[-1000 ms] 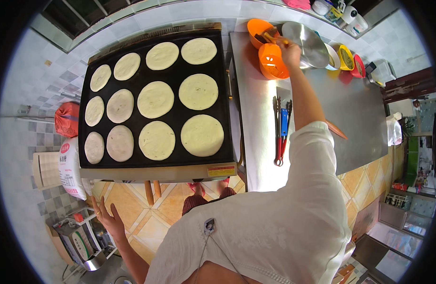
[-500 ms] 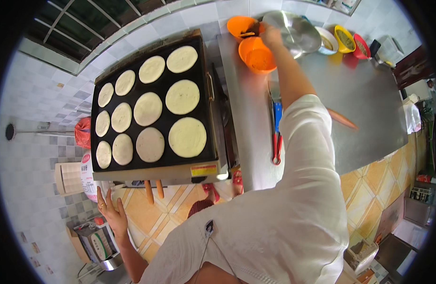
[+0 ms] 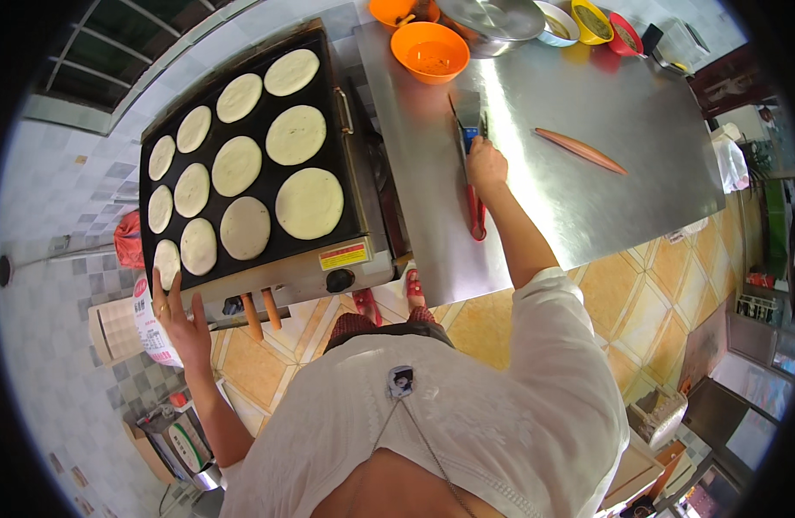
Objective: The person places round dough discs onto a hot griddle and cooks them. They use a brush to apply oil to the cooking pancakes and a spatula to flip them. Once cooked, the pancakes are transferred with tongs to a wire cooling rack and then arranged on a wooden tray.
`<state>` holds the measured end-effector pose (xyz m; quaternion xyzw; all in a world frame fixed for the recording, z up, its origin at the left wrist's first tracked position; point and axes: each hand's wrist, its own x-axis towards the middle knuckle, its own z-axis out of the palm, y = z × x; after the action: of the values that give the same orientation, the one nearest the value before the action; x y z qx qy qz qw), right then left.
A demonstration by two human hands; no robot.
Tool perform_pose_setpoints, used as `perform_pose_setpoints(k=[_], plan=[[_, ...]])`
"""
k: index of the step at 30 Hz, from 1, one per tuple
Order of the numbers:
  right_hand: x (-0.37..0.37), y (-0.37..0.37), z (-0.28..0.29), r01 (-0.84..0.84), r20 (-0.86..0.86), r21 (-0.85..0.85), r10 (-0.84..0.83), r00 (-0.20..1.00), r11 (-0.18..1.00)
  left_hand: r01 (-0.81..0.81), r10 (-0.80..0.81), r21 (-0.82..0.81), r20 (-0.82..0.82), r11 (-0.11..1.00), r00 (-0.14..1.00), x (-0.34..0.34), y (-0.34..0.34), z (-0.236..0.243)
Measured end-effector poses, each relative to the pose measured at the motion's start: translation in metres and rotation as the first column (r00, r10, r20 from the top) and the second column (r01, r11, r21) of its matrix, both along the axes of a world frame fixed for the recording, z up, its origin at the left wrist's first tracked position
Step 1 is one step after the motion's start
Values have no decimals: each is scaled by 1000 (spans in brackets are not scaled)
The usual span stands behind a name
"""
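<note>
A black griddle carries rows of pale round flatbreads. My left hand is at its front-left edge, fingers apart and holding nothing, by the leftmost flatbread. On the steel table, my right hand is closed on a blue-handled utensil, whose far end is hard to make out. Red-handled tongs lie under and beside that hand. A slim wooden rolling pin lies to the right.
Orange bowls, a steel basin and small coloured bowls stand along the back of the steel table. A barred window and tiled wall are at left, with a white sack. Wooden handles hang below the griddle's front.
My right hand has come back from the orange bowls onto the utensils in mid-table. My left hand has risen to the griddle's edge. The view has shifted, showing more floor below.
</note>
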<state>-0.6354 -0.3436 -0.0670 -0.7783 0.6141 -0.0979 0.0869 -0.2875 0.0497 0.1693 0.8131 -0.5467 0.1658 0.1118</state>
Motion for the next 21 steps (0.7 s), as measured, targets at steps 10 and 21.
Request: perform_pose_setpoints(k=[10,21], plan=[[-10,1,85,208,345,171,-256,903,963,199,-206,-117,-45,973,978,96,-53,9],[231,43,181,-593,215,-34,585,782,805,442,-453,-123,-386,888,804,245,-299,-114]])
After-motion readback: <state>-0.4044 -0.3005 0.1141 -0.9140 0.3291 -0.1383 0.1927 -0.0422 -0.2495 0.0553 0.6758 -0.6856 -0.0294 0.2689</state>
